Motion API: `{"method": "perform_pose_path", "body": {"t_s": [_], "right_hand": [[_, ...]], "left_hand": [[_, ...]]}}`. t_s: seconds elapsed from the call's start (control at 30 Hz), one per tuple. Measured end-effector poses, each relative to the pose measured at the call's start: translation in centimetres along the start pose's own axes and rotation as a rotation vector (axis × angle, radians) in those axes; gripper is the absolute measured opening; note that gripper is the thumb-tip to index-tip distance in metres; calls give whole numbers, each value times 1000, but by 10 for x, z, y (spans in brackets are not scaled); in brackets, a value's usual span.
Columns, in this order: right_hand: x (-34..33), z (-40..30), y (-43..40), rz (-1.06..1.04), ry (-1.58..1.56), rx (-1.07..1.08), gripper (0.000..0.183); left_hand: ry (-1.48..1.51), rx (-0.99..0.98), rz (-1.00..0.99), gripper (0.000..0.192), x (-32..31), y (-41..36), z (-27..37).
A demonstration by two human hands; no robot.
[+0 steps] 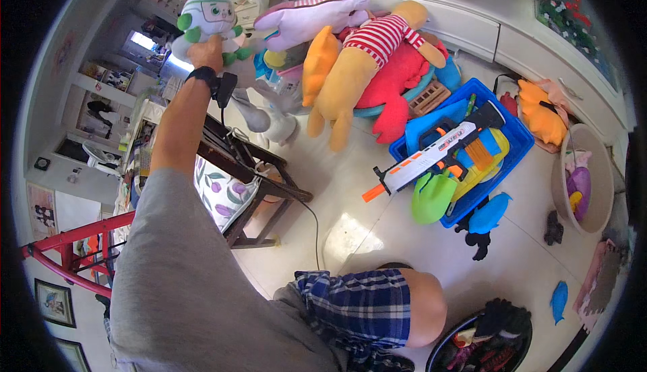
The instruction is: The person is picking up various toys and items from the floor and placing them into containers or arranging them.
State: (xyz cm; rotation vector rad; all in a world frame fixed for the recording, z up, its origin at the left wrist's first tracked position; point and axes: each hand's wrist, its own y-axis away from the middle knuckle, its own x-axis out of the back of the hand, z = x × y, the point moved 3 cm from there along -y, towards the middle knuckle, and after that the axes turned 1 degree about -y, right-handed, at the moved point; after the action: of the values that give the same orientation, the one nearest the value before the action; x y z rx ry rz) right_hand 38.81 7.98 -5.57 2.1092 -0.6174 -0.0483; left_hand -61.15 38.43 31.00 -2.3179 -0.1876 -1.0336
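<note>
At the upper left my left hand (207, 54) grips a white and green plush toy (210, 15) with a smiling face, held up at the end of my outstretched arm. A black band with a small device circles that wrist. My right hand is out of view. Nearest below the held toy is a grey and white plush toy (277, 128), partly blurred. To its right lie a lilac plush toy (308, 20), an orange plush cushion (320, 63), a tan plush toy in a red-striped shirt (349, 79) and a red plush toy (386, 86).
A wooden chair (263, 205) with a floral cushion (222, 190) stands below my arm; a cable hangs over it. A blue crate (520, 147) holds a toy gun (434, 149) and a green toy shovel (432, 197). Nearby are a beige basket (601, 195) and a black basin (432, 354).
</note>
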Motion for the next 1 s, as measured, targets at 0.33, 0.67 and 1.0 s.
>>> {"method": "perform_pose_path", "body": {"t_s": [0.33,0.67,1.0], "right_hand": [[-8,-4,5,-14,18,23,43],[51,1,37,-56,-53,203,42],[-13,-36,-26,-98,-197,276,32]], "left_hand": [[754,721,-218,43,-108,-20,-59],[54,-303,88,17,-55,-37,65],[1565,-731,-1159,45,97,230,387]]}}
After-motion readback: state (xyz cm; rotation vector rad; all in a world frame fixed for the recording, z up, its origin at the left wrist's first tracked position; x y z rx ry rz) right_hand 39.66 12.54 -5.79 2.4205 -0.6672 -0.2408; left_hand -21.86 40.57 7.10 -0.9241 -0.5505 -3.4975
